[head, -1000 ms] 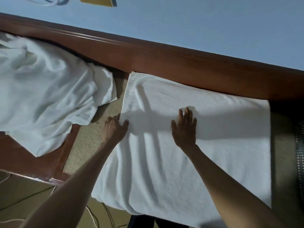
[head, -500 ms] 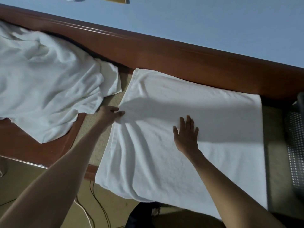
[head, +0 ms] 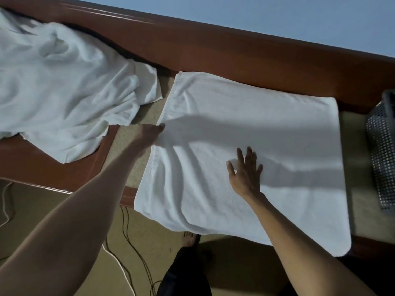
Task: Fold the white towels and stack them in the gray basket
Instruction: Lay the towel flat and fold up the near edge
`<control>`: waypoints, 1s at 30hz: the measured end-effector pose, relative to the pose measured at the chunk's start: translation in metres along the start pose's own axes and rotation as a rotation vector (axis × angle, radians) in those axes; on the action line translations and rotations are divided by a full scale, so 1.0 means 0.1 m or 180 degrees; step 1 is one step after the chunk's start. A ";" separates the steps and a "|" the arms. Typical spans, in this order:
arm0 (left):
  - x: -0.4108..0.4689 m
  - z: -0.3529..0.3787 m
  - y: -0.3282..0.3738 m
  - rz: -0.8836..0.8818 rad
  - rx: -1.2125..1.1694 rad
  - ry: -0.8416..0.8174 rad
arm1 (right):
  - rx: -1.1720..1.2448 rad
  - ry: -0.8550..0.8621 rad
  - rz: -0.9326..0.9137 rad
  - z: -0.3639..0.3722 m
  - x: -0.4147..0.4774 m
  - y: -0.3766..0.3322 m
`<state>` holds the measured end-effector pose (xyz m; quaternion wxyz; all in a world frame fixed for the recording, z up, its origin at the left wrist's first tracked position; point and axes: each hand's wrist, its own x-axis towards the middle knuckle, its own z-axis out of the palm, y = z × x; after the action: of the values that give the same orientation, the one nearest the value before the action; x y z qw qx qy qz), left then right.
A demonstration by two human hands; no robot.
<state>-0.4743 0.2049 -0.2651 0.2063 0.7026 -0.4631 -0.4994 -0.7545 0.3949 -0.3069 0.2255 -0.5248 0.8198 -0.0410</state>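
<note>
Far left: a heap of white towels (head: 64,92), unfolded and crumpled, lies across the reddish wooden frame (head: 235,52), with one corner hanging over the frame's near rail. Behind the frame rises a blue wall (head: 277,13).

Left of centre: the left hand (head: 149,133) reaches in over the beige pad (head: 359,199) and holds the left edge of the spread towel (head: 267,129). The thumb lies on top of the cloth and the fingers are tucked under the hem, out of sight, so the grip reads as a narrow pinch. Creases run out from this point into the fabric.

Centre: the spread towel lies flat on the pad. Its far edge is against the frame's back rail, and its near edge droops over the front. Just right of its middle, the right hand (head: 245,174) rests palm down on the cloth with its fingers straight and fanned wide, holding nothing.

Below: dark and white cables (head: 128,242) trail across the floor, and a bare foot (head: 189,238) shows under the towel's near edge.

Far right: the gray basket (head: 382,150), with a perforated wall, stands on the pad near the towel but apart from it. The picture edge cuts the basket off, so I cannot tell what it contains.
</note>
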 end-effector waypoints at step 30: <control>-0.89 -0.78 -0.91 -0.0304 0.0584 -0.1807 | -0.0053 0.0161 -0.0011 0.08 0.00 0.02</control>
<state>-0.3705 0.3118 -0.2554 -0.0194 0.5717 -0.5118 -0.6410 -0.7527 0.3967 -0.3148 0.2002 -0.5269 0.8246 -0.0477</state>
